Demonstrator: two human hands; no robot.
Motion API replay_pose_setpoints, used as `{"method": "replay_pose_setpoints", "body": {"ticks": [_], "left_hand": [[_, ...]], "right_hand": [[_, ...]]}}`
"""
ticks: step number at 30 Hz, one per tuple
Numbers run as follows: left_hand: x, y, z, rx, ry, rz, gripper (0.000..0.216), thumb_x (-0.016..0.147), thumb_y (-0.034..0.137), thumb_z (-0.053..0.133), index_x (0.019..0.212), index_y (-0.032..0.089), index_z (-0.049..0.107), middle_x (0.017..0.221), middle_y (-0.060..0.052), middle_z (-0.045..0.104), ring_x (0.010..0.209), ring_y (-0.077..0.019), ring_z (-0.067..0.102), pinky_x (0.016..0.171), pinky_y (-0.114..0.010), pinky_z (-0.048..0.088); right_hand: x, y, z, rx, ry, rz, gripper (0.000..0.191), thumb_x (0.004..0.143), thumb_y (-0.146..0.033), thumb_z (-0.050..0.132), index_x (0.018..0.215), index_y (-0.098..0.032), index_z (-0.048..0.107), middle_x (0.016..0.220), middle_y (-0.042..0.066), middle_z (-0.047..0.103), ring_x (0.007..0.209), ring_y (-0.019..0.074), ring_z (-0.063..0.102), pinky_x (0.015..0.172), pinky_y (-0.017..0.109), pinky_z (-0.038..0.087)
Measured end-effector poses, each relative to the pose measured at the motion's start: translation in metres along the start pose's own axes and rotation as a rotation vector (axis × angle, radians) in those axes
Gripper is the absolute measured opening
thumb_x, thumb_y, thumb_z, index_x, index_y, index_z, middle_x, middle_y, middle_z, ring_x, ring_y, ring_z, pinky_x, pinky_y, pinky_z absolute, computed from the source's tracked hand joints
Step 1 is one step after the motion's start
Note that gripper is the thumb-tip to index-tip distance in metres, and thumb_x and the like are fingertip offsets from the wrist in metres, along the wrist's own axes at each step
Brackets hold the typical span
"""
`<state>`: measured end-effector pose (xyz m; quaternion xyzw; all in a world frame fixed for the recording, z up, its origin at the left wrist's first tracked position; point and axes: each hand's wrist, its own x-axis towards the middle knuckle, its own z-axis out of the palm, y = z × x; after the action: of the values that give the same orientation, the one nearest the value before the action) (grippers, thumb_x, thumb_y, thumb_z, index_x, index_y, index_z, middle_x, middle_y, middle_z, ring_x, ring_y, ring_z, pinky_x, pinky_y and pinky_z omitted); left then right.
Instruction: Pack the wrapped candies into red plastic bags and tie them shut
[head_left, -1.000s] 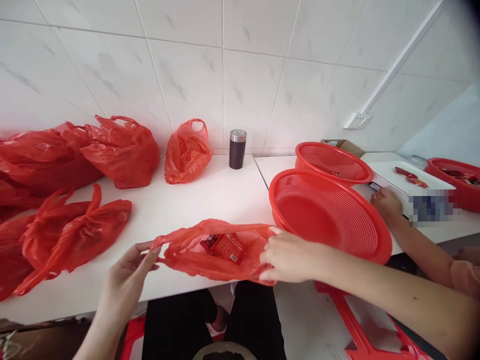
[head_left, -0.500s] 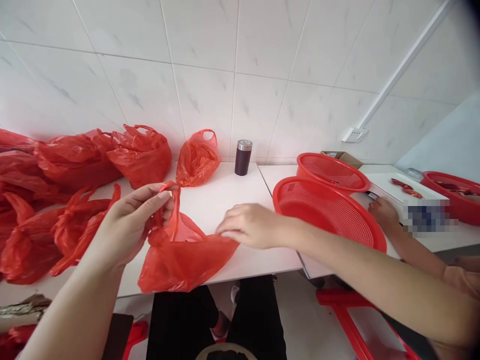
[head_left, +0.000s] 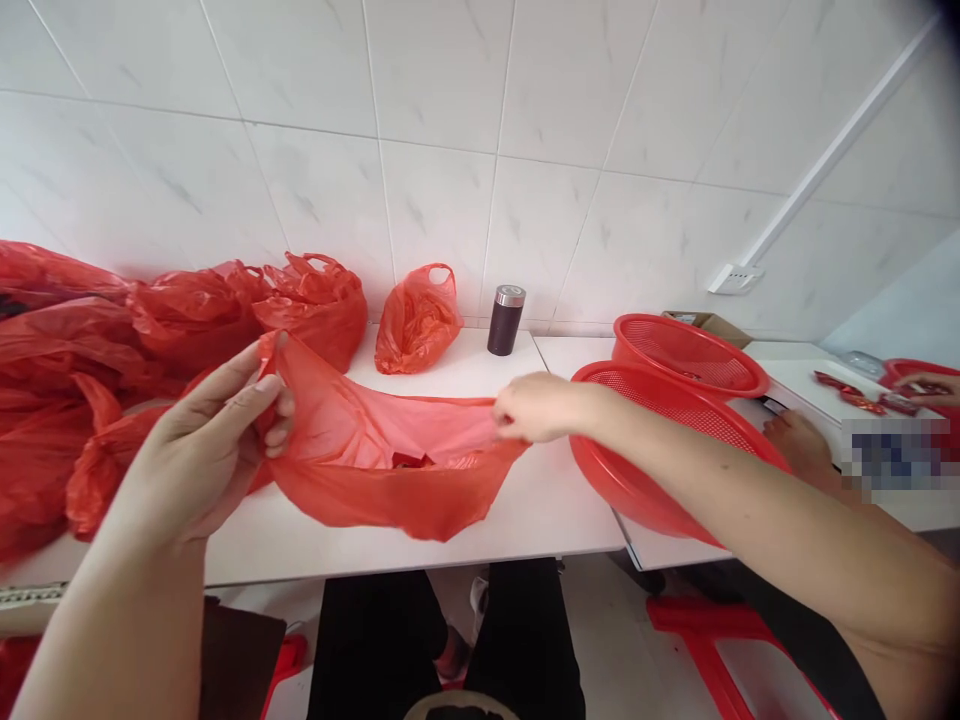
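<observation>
A red plastic bag (head_left: 390, 470) hangs stretched open between my two hands, just above the white table (head_left: 480, 375). My left hand (head_left: 214, 430) pinches the bag's left edge, and my right hand (head_left: 536, 408) pinches its right edge. A small dark red packet shows inside the bag near the middle. Right of my right hand lies a large red mesh basket (head_left: 660, 440) at the table's edge.
Several filled red bags (head_left: 187, 320) are piled along the left, and one smaller bag (head_left: 420, 320) stands by the wall beside a dark canister (head_left: 506, 320). A second red basket (head_left: 686, 355) sits behind the first. Another person's hands (head_left: 802, 440) work at the right near a white board.
My left hand shifted left and my right hand took hold of the bag's other edge, pulling the bag open wide. The view turned slightly left.
</observation>
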<state>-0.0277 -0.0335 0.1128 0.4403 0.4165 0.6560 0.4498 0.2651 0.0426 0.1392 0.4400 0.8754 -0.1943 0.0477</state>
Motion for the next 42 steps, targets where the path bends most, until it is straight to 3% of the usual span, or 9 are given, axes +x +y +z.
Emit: {"method": "replay_pose_setpoints", "body": {"ticks": [5, 11, 14, 18, 24, 28, 31, 36, 42], "left_hand": [[0.006, -0.006, 0.004, -0.025, -0.072, 0.008, 0.041, 0.084, 0.018, 0.065, 0.125, 0.021, 0.061, 0.069, 0.002, 0.052, 0.058, -0.0077, 0.047, 0.045, -0.016, 0.039], [0.009, -0.009, 0.013, -0.026, -0.111, 0.023, 0.029, 0.085, 0.021, 0.065, 0.114, 0.019, 0.064, 0.069, 0.0, 0.056, 0.054, -0.0076, 0.048, 0.045, -0.018, 0.038], [0.011, -0.004, 0.016, 0.013, -0.133, -0.003, 0.009, 0.086, 0.023, 0.064, 0.087, 0.015, 0.067, 0.066, -0.001, 0.056, 0.054, -0.0079, 0.049, 0.046, -0.018, 0.04], [0.011, 0.003, 0.023, -0.089, -0.154, 0.008, 0.017, 0.082, 0.021, 0.062, 0.066, 0.014, 0.062, 0.073, -0.003, 0.06, 0.07, -0.0115, 0.058, 0.065, -0.022, 0.051], [0.001, 0.02, 0.05, -0.124, -0.375, -0.056, 0.015, 0.086, 0.031, 0.059, 0.098, 0.023, 0.063, 0.097, -0.004, 0.062, 0.084, -0.0172, 0.062, 0.073, -0.031, 0.056], [-0.002, 0.023, 0.079, 0.251, -0.595, -0.066, 0.049, 0.081, 0.03, 0.067, 0.127, 0.03, 0.05, 0.077, 0.004, 0.054, 0.062, -0.0103, 0.055, 0.059, -0.022, 0.051], [0.0, 0.014, 0.096, 0.507, -0.732, -0.05, 0.045, 0.079, 0.032, 0.07, 0.121, 0.027, 0.055, 0.073, 0.004, 0.054, 0.063, -0.012, 0.054, 0.059, -0.022, 0.048], [0.001, 0.0, 0.098, 0.6, -0.546, -0.113, 0.035, 0.088, 0.053, 0.051, 0.088, 0.02, 0.063, 0.072, 0.001, 0.054, 0.058, -0.0119, 0.049, 0.048, -0.021, 0.042], [0.001, -0.004, 0.088, 0.463, -0.476, -0.286, 0.041, 0.087, 0.058, 0.049, 0.079, 0.018, 0.055, 0.057, 0.006, 0.039, 0.047, -0.0072, 0.036, 0.039, -0.016, 0.029]], "right_hand": [[-0.025, 0.017, -0.039, 0.536, 0.271, -0.267, 0.039, 0.091, -0.054, 0.049, 0.1, -0.02, 0.067, 0.106, 0.004, 0.064, 0.099, 0.0174, 0.058, 0.086, 0.032, 0.043], [-0.042, 0.027, -0.048, 0.847, 0.365, -0.216, 0.054, 0.075, -0.069, 0.062, 0.062, -0.02, 0.044, 0.054, -0.005, 0.046, 0.06, 0.0115, 0.055, 0.073, 0.032, 0.047], [-0.047, 0.025, -0.057, 0.891, 0.432, -0.271, 0.048, 0.07, -0.059, 0.073, 0.069, -0.022, 0.043, 0.048, -0.012, 0.032, 0.048, 0.0063, 0.044, 0.072, 0.03, 0.048], [-0.049, 0.027, -0.06, 0.928, 0.391, -0.345, 0.038, 0.072, -0.046, 0.078, 0.081, -0.021, 0.052, 0.058, -0.009, 0.048, 0.055, 0.0074, 0.051, 0.066, 0.026, 0.048], [-0.049, 0.027, -0.055, 1.038, 0.396, -0.529, 0.023, 0.077, -0.029, 0.077, 0.084, -0.02, 0.056, 0.07, -0.004, 0.058, 0.068, 0.0105, 0.058, 0.07, 0.027, 0.05], [-0.039, -0.006, -0.049, 0.964, 0.362, -0.617, 0.019, 0.08, -0.026, 0.073, 0.087, -0.019, 0.057, 0.078, -0.002, 0.062, 0.073, 0.0112, 0.062, 0.07, 0.026, 0.051], [-0.029, -0.041, -0.039, 0.881, 0.364, -0.692, 0.017, 0.083, -0.028, 0.069, 0.09, -0.019, 0.057, 0.084, -0.001, 0.063, 0.079, 0.012, 0.063, 0.074, 0.027, 0.051], [-0.014, -0.056, -0.016, 0.711, 0.583, -0.561, 0.019, 0.088, -0.031, 0.062, 0.104, -0.023, 0.056, 0.099, 0.001, 0.061, 0.09, 0.0129, 0.059, 0.081, 0.029, 0.049], [-0.014, -0.029, 0.016, 0.767, 0.453, -0.413, 0.012, 0.097, -0.032, 0.044, 0.096, -0.022, 0.051, 0.081, -0.002, 0.057, 0.069, 0.0105, 0.053, 0.07, 0.029, 0.047]]}}
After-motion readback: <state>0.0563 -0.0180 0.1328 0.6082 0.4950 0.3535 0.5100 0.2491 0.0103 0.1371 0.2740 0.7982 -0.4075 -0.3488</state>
